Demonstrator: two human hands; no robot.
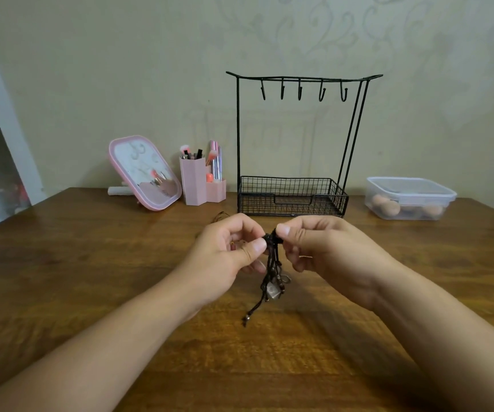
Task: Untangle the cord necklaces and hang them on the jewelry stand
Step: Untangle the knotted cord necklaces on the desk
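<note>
Two hands meet above the table (91, 263): the left hand (225, 251) and the right hand (317, 248) both pinch the knot of dark cords (271, 272), whose beaded ends hang down between them. Behind stands the black stand (296, 185), its hooks bare. Left of it are a pink mirror (144, 173) and a brush holder (198, 182); right, a clear box (409, 197).

Home dressing table, pink mirror (146, 173), makeup brush holder (201, 185), wallpapered wall (358, 40)
</note>
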